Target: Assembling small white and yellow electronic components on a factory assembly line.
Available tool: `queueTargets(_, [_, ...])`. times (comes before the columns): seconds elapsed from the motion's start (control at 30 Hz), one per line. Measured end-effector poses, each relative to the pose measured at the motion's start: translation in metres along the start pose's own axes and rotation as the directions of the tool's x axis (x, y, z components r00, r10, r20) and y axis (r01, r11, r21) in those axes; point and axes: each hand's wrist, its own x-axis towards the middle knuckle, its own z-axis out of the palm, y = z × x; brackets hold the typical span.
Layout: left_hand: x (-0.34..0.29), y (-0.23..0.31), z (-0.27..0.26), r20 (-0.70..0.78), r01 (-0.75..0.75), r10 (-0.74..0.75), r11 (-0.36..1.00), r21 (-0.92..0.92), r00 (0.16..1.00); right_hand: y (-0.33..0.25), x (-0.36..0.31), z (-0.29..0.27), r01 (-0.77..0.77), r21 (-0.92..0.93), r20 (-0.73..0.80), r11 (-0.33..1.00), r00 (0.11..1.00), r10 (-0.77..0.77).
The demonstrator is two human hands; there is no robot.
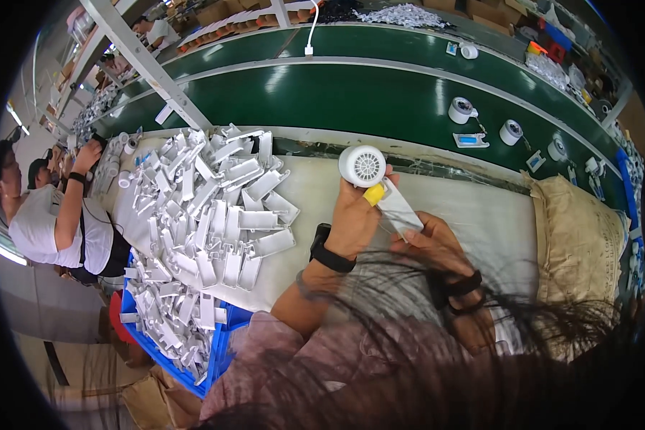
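In front of me, above the white-covered bench, my left hand (358,218) is wrapped round a small white handheld fan (364,166), its round slotted grille tilted up. A yellow covering (373,194) shows at the left thumb, beside the fan's neck. Below the head extends a flat white handle piece (400,208), whose lower end my right hand (433,240) grips between thumb and fingers. Whether this piece is fixed to the head cannot be seen. Left of my hands lies a large heap of white handle shells (226,215).
A blue bin (222,337) full of more shells stands at lower left. Beyond the bench, a green conveyor belt (322,93) carries several white fan heads (462,110) with blue batteries. A woven sack (577,244) lies at right. A co-worker (57,222) works at far left.
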Motion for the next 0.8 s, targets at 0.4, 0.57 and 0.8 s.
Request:
queueTargets(0.4, [-0.002, 0.010, 0.003, 0.088, 0.009, -0.009, 1.000, -0.006, 0.996, 0.012, -0.007, 0.025, 0.185, -0.173, -0.177, 0.968, 0.961, -0.215])
queueTargets(0.57, [-0.004, 0.008, 0.004, 0.048, -0.006, 0.005, 1.000, 0.006, 0.999, 0.011, -0.010, 0.028, 0.290, -0.548, -0.197, 0.784, 0.867, -0.459])
queueTargets(0.8, [-0.003, 0.001, 0.000, -0.016, -0.021, 0.021, 1.000, 0.012, 1.000, 0.027, 0.001, 0.021, 0.353, -0.882, -0.058, 0.312, 0.576, -0.815])
